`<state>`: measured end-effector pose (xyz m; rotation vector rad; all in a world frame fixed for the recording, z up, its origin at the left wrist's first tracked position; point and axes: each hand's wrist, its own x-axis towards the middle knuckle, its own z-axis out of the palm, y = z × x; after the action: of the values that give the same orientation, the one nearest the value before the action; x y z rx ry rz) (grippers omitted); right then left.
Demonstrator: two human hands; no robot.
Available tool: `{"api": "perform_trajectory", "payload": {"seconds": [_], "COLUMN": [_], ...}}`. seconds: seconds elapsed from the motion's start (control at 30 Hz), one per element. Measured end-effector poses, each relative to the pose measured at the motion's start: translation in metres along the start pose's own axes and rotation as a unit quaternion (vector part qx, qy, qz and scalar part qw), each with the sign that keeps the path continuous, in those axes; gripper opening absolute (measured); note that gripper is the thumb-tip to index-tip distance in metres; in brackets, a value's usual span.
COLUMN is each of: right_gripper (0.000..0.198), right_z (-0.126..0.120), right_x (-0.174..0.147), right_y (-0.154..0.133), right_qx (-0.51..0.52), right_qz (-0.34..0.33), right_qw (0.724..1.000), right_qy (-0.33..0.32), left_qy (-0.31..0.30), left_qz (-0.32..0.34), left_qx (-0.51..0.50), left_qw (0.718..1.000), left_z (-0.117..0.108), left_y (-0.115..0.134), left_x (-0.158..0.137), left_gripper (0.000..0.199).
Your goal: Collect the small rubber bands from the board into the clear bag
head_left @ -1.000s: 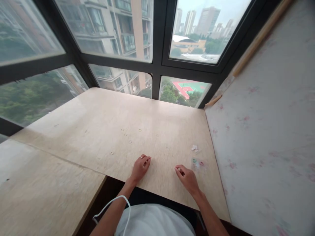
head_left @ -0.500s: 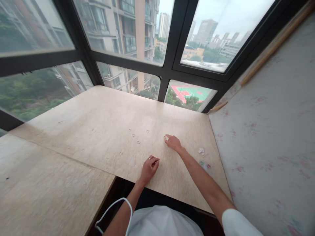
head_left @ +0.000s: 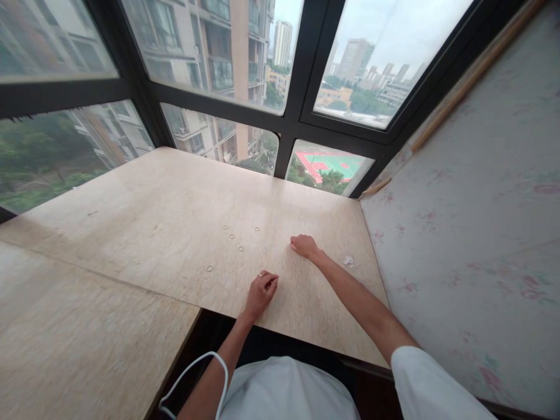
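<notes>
Nearest you, your left hand (head_left: 261, 290) rests on the pale wooden tabletop (head_left: 153, 233), fingers curled loosely under with a thin band on one of them; it grips nothing that shows. Farther out, your right hand (head_left: 303, 245) lies knuckles-up on the board with its fingertips tucked down. Whether it pinches one of the small rings underneath, you cannot tell from here.

Beyond and to the left of that hand, the small thin metal rings (head_left: 231, 237) lie flat and scattered, well apart from each other, with one stray ring (head_left: 210, 268) closer to you. They look very light, stiff and slick, lying flush with the wood, so judge them hard to lift straight up: slide one with a fingertip or catch its edge with a nail, then pinch across the rim.

To the right sits a small crumpled white scrap (head_left: 349, 261), near the floral papered wall (head_left: 472, 221).

Against half a second ago, your right hand has barely shifted at the same spot, and the ring once visible at its fingertips is now covered. A second ago it was back beside the left.
</notes>
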<state>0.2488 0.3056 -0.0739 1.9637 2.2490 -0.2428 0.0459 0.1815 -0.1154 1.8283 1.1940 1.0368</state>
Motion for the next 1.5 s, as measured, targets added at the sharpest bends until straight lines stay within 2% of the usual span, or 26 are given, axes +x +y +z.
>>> {"api": "perform_trajectory", "payload": {"seconds": [0.23, 0.5, 0.57, 0.7, 0.77, 0.83, 0.93, 0.97, 1.07, 1.13, 1.27, 1.5], "right_gripper": [0.014, 0.038, 0.041, 0.042, 0.041, 0.040, 0.036, 0.034, 0.029, 0.025, 0.017, 0.019], "right_z": [0.001, 0.009, 0.009, 0.011, 0.014, 0.016, 0.020, 0.020, 0.023, 0.024, 0.026, 0.019], "right_x": [-0.024, -0.094, -0.119, -0.172, -0.198, -0.221, -0.244, -0.248, -0.251, -0.247, -0.236, -0.225], "right_y": [0.021, 0.059, 0.073, 0.105, 0.120, 0.131, 0.140, 0.141, 0.142, 0.142, 0.144, 0.149], "right_qx": [0.131, 0.351, 0.422, 0.590, 0.604, 0.591, 0.537, 0.508, 0.359, 0.268, 0.204, 0.145], "right_qz": [-0.001, 0.042, 0.071, 0.150, 0.185, 0.210, 0.233, 0.237, 0.243, 0.240, 0.233, 0.214], "right_qw": [0.991, 0.932, 0.897, 0.772, 0.751, 0.757, 0.795, 0.815, 0.896, 0.931, 0.950, 0.966], "right_qy": [0.017, 0.080, 0.109, 0.179, 0.191, 0.185, 0.157, 0.148, 0.100, 0.067, 0.032, -0.023], "left_qy": [0.005, 0.003, 0.004, 0.004, 0.002, 0.002, 0.000, -0.001, 0.001, 0.000, -0.004, 0.007], "left_qz": [0.004, 0.010, 0.011, 0.010, 0.008, 0.008, 0.013, 0.016, 0.020, 0.019, 0.016, 0.009], "left_qx": [0.004, 0.014, 0.017, 0.024, 0.027, 0.033, 0.043, 0.046, 0.055, 0.060, 0.067, 0.063], "left_qw": [1.000, 1.000, 1.000, 1.000, 1.000, 0.999, 0.999, 0.999, 0.998, 0.998, 0.998, 0.998], "left_z": [0.001, 0.004, 0.004, 0.005, 0.006, 0.007, 0.008, 0.008, 0.008, 0.009, 0.009, 0.010], "left_y": [0.002, -0.001, 0.000, 0.000, 0.000, -0.001, -0.001, -0.001, 0.000, 0.000, -0.001, -0.002], "left_x": [0.001, 0.002, 0.003, 0.004, 0.005, 0.006, 0.007, 0.008, 0.009, 0.009, 0.009, 0.008], "left_gripper": [0.021, 0.021, 0.020, 0.021, 0.021, 0.021, 0.022, 0.022, 0.024, 0.025, 0.026, 0.022]}}
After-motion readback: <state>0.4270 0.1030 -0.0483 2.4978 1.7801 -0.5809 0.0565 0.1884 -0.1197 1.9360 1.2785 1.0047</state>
